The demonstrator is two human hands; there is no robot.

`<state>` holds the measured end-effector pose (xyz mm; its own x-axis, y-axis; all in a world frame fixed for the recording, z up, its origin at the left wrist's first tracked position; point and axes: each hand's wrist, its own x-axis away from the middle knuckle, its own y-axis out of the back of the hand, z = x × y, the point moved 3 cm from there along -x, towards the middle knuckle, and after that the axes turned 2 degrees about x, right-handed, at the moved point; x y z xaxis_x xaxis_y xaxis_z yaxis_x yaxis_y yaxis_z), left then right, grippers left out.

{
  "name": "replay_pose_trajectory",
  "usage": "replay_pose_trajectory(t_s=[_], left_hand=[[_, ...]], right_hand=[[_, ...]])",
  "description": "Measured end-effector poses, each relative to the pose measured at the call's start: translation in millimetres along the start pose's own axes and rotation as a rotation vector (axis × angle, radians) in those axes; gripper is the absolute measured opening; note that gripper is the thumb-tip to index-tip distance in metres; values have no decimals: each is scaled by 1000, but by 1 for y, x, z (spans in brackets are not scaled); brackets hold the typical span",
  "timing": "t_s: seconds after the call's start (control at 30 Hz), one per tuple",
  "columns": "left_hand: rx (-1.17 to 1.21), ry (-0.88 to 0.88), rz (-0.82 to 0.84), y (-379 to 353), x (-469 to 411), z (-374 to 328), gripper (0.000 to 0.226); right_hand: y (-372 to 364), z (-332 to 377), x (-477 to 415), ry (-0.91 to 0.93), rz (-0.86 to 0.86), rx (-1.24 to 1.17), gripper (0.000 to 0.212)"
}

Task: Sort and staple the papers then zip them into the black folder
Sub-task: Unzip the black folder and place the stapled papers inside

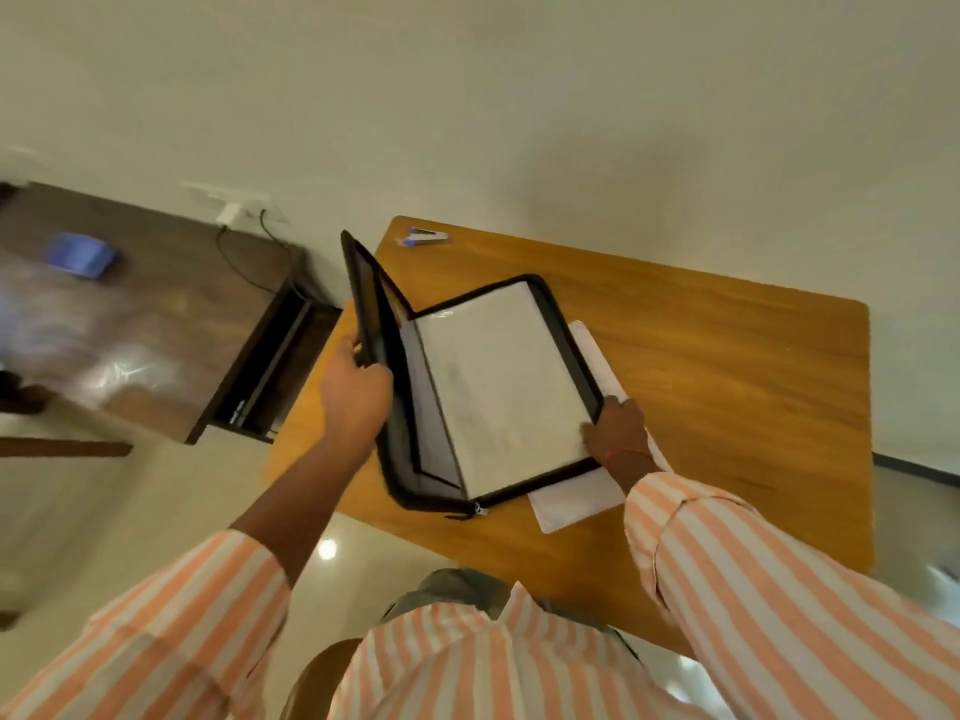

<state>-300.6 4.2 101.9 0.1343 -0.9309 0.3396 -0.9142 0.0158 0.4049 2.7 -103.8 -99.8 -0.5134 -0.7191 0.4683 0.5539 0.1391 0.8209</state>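
The black zip folder (566, 330) lies open on the wooden table (727, 366). My left hand (356, 387) grips the edge of its raised cover (363, 293), which stands nearly upright. White papers (498, 387) lie inside the folder's right half. My right hand (618, 426) rests on the folder's near right corner, fingers on the papers. More white sheets (576, 496) stick out from under the folder on the right. The zip pull (480, 509) hangs at the near edge. A stapler (423, 236) sits at the table's far left corner.
A dark wooden desk (156, 314) with a blue object (83, 254) and cables stands to the left, with a gap between it and the table. A wall runs behind both. The table's right half shows bare wood.
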Motion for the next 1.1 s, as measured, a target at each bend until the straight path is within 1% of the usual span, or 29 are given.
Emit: replay_pose_trajectory(t_s=[0.07, 0.13, 0.2, 0.27, 0.37, 0.43, 0.53, 0.67, 0.8, 0.9, 0.97, 1.03, 1.07, 1.1], left_hand=[[-50, 73, -17, 29, -18, 22, 55], [-147, 116, -62, 53, -41, 46, 42], [-187, 159, -111, 67, -60, 64, 37], [-166, 211, -145, 79, -75, 76, 41], [-115, 256, -120, 87, -97, 83, 51], [-83, 266, -92, 87, -113, 88, 49], [-90, 246, -71, 82, -131, 90, 39], [-107, 234, -27, 67, -151, 87, 43], [-216, 224, 10, 54, -187, 97, 45], [-454, 161, -17, 38, -219, 111, 52], [-579, 102, -21, 23, -223, 104, 47], [-703, 67, -2, 8, -221, 98, 45], [-758, 60, 11, 1, -221, 96, 49], [-797, 65, 30, -5, -222, 98, 56]], right_hand=[[0, -4, -9, -61, -14, -20, 54], [0, -4, -18, -90, -31, -97, 52], [0, -5, -21, -116, -15, -190, 50], [0, -5, -22, -136, 18, -275, 47], [1, -6, -22, -207, 66, -393, 48], [3, -4, -21, -273, 49, -494, 44], [7, -1, -17, -343, 4, -615, 40], [12, -4, -12, -386, -69, -742, 35], [14, -11, -7, -434, -125, -781, 34], [12, -17, -2, -460, -196, -752, 36], [9, -16, 0, -480, -253, -715, 40], [6, -14, 2, -472, -286, -641, 53], [4, -11, 1, -462, -284, -584, 63], [2, -9, 0, -453, -274, -525, 72]])
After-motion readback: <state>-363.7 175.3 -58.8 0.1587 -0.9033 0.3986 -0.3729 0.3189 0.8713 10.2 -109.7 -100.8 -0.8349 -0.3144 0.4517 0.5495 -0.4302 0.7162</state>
